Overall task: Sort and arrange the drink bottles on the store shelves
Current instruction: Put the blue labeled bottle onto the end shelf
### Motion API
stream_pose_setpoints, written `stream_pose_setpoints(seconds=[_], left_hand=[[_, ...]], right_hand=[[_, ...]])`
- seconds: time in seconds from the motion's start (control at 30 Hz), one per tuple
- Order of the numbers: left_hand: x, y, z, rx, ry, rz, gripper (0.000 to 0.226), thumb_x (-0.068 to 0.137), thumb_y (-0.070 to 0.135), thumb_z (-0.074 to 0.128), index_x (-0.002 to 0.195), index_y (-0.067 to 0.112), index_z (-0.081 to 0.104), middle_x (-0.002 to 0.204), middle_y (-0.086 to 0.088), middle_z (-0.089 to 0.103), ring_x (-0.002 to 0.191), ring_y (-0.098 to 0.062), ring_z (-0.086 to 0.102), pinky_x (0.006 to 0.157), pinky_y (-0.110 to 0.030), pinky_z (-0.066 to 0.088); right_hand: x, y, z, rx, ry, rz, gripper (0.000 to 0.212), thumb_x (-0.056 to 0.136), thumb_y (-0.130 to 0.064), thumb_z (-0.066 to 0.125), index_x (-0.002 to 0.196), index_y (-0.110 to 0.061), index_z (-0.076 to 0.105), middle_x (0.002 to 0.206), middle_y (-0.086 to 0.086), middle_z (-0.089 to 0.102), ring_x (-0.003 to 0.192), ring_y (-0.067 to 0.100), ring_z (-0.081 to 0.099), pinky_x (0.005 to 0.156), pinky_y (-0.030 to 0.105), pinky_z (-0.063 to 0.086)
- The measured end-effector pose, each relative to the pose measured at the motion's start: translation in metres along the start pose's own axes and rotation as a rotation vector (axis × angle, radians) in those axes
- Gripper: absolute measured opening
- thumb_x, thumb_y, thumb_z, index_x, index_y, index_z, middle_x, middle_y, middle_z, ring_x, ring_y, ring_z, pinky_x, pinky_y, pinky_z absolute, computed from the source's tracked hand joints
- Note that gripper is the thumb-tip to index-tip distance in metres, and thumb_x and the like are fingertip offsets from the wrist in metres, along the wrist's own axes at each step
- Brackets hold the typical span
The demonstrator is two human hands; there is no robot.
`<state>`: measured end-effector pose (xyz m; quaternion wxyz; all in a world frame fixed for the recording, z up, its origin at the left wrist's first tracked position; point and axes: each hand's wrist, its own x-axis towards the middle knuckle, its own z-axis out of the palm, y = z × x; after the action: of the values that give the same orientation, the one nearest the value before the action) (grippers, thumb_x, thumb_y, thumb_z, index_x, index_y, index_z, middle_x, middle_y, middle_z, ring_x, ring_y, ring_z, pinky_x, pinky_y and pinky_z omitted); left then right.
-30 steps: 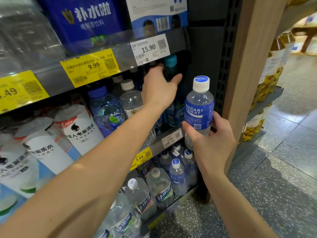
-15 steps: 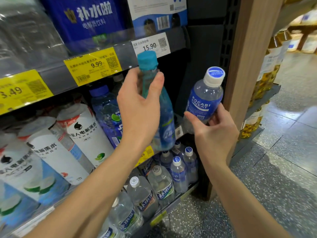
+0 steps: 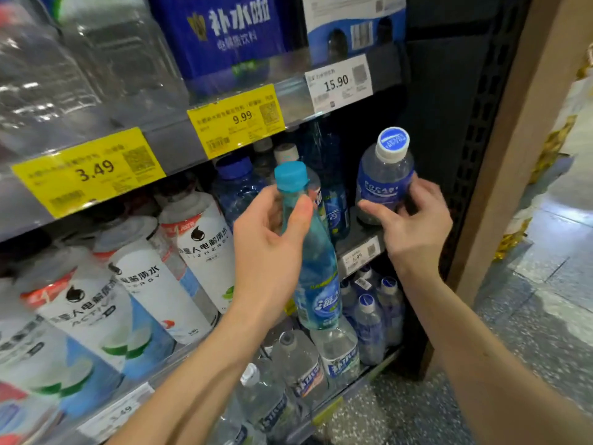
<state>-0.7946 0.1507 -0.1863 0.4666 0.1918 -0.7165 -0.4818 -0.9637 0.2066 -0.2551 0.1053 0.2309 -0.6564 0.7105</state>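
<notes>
My left hand (image 3: pixel 272 242) grips the neck of a tall light-blue bottle with a teal cap (image 3: pixel 313 261), holding it upright in front of the middle shelf. My right hand (image 3: pixel 414 226) holds a small clear bottle with a blue label and a white-and-blue cap (image 3: pixel 385 178) at the right end of the middle shelf (image 3: pixel 359 239), its base at shelf level. Between the two stands another dark blue bottle (image 3: pixel 333 207) on that shelf.
White electrolyte-water bottles (image 3: pixel 205 248) fill the middle shelf to the left. Small clear and blue bottles (image 3: pixel 369 322) sit on the lower shelf. Blue boxes (image 3: pixel 231 36) stand on the upper shelf above yellow price tags (image 3: pixel 237 120). A wooden post (image 3: pixel 519 139) borders the right side.
My left hand has pulled the teal-capped bottle out from the shelf and lowered it. My right hand has moved the small blue-label bottle in onto the shelf's right end.
</notes>
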Motion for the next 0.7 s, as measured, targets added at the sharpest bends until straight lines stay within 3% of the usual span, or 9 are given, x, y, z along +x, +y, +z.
stream_pose_setpoints(seconds=[0.07, 0.2, 0.27, 0.37, 0.57, 0.63, 0.7], left_hand=[[-0.002, -0.004, -0.005, -0.006, -0.017, 0.004, 0.011, 0.097, 0.013, 0.06, 0.102, 0.016, 0.069, 0.092, 0.016, 0.074, 0.089, 0.004, 0.066, 0.085, -0.02, 0.053], [-0.004, -0.007, -0.013, 0.0, -0.046, -0.006, 0.016, 0.096, 0.012, 0.061, 0.097, 0.027, 0.067, 0.087, 0.025, 0.071, 0.085, 0.009, 0.064, 0.08, -0.011, 0.047], [-0.003, -0.008, -0.016, -0.016, -0.048, -0.01, 0.016, 0.095, 0.012, 0.061, 0.096, 0.027, 0.067, 0.086, 0.024, 0.071, 0.085, 0.008, 0.063, 0.08, -0.012, 0.048], [-0.002, -0.009, -0.02, -0.039, -0.058, -0.012, 0.013, 0.095, 0.012, 0.061, 0.099, 0.022, 0.068, 0.09, 0.018, 0.073, 0.088, 0.005, 0.065, 0.081, -0.014, 0.049], [-0.004, -0.011, -0.027, -0.052, -0.036, -0.024, 0.01, 0.094, 0.012, 0.063, 0.101, 0.015, 0.069, 0.091, 0.014, 0.074, 0.086, 0.002, 0.066, 0.08, -0.014, 0.05], [-0.004, -0.013, -0.028, -0.05, -0.021, -0.026, 0.011, 0.094, 0.013, 0.063, 0.102, 0.014, 0.07, 0.095, 0.008, 0.075, 0.09, -0.002, 0.067, 0.083, -0.018, 0.052], [-0.003, -0.012, -0.026, -0.052, -0.013, -0.036, 0.01, 0.095, 0.014, 0.063, 0.102, 0.015, 0.07, 0.097, 0.004, 0.075, 0.091, -0.004, 0.067, 0.085, -0.023, 0.054]], right_hand=[[-0.001, 0.005, 0.005, -0.054, -0.016, 0.032, 0.062, 0.062, -0.021, 0.092, 0.119, -0.009, 0.07, 0.105, -0.001, 0.06, 0.089, 0.001, 0.058, 0.084, 0.022, 0.053], [0.005, 0.0, 0.014, -0.037, -0.017, 0.093, 0.073, 0.063, -0.014, 0.092, 0.13, -0.012, 0.062, 0.109, -0.003, 0.067, 0.092, -0.002, 0.061, 0.089, 0.013, 0.051], [0.008, -0.007, 0.018, -0.01, 0.016, 0.149, 0.082, 0.061, -0.013, 0.093, 0.132, -0.014, 0.053, 0.109, -0.008, 0.064, 0.091, -0.007, 0.061, 0.093, 0.021, 0.054], [0.01, -0.01, 0.024, -0.103, 0.023, 0.135, 0.069, 0.062, -0.017, 0.094, 0.119, -0.016, 0.054, 0.101, -0.011, 0.062, 0.085, -0.012, 0.058, 0.093, 0.031, 0.056], [0.012, -0.001, 0.038, -0.169, 0.028, 0.071, 0.065, 0.074, -0.023, 0.087, 0.131, -0.016, 0.056, 0.123, -0.004, 0.067, 0.109, 0.005, 0.059, 0.101, 0.04, 0.051], [0.014, 0.005, 0.04, -0.176, 0.025, 0.065, 0.067, 0.077, -0.025, 0.084, 0.136, -0.017, 0.054, 0.128, 0.0, 0.066, 0.116, 0.01, 0.06, 0.108, 0.034, 0.045], [0.016, 0.006, 0.041, -0.234, 0.009, 0.064, 0.067, 0.079, -0.026, 0.082, 0.14, -0.018, 0.053, 0.13, 0.002, 0.066, 0.12, 0.015, 0.059, 0.105, 0.013, 0.029]])
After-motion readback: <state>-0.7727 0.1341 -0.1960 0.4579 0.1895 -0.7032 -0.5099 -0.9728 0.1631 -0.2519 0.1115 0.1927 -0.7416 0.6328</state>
